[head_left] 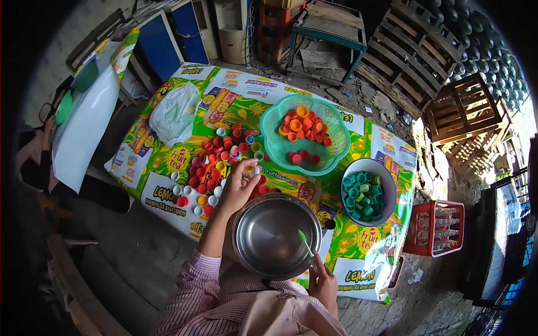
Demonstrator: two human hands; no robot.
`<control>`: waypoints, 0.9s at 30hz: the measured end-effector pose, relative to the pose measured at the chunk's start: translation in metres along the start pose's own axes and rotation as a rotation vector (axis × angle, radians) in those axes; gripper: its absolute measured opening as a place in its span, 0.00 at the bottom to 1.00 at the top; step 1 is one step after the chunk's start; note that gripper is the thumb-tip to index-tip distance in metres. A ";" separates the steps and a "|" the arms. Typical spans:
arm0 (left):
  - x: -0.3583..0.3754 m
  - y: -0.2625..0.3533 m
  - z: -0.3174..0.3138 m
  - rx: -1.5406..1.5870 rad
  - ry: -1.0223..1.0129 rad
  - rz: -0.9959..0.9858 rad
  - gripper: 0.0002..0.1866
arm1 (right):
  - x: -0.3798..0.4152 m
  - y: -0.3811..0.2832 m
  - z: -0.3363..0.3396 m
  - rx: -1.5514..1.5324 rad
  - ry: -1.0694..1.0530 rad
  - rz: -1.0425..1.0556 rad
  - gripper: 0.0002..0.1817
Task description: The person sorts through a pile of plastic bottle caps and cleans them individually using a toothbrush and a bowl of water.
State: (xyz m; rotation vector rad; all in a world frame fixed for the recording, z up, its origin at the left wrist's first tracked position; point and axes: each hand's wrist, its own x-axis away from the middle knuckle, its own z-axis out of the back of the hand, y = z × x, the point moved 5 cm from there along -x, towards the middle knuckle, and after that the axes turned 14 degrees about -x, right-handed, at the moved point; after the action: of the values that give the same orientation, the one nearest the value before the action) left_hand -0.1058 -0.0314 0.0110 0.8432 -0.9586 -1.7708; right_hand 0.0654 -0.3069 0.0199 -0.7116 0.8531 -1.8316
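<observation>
My left hand (241,182) is closed in a pinch over the right side of a pile of bottle caps (210,162), mostly red with some white and yellow; a small pale cap shows at its fingertips. My right hand (322,280) grips a spoon with a green tip (302,236), which reaches over the steel bowl (241,252). That bowl has nothing visible inside. Beyond it, a green basket (270,147) holds orange caps at the back and red caps in front. To the right, a white bowl (391,193) contains green and teal caps.
A crumpled plastic bag (174,115) lies on the patterned table cover (358,277) at the left. A red crate of bottles (434,228) stands right of the table. Wooden pallets (412,56) and a small metal-framed table (330,28) stand behind. Part of another person (39,148) shows far left.
</observation>
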 end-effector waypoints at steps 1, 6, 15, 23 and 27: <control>0.012 -0.016 0.018 -0.060 0.059 0.028 0.18 | -0.003 -0.003 0.003 -0.054 -0.006 0.015 0.26; 0.047 -0.084 0.092 -0.373 0.306 0.053 0.18 | -0.009 -0.011 0.004 -0.019 0.027 0.087 0.24; 0.002 -0.087 0.094 -0.940 0.349 -0.034 0.12 | -0.002 -0.005 -0.015 0.030 0.036 -0.043 0.14; -0.043 -0.091 0.060 -0.984 0.079 -0.237 0.15 | 0.007 -0.011 -0.031 0.029 0.141 0.023 0.12; -0.052 -0.084 0.059 -0.958 0.233 -0.179 0.18 | 0.009 -0.022 -0.037 0.058 0.147 -0.044 0.13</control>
State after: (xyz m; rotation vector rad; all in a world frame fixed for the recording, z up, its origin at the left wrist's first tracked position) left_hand -0.1717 0.0543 -0.0290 0.4810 0.1648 -1.9258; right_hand 0.0219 -0.3000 0.0165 -0.5685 0.8817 -1.9587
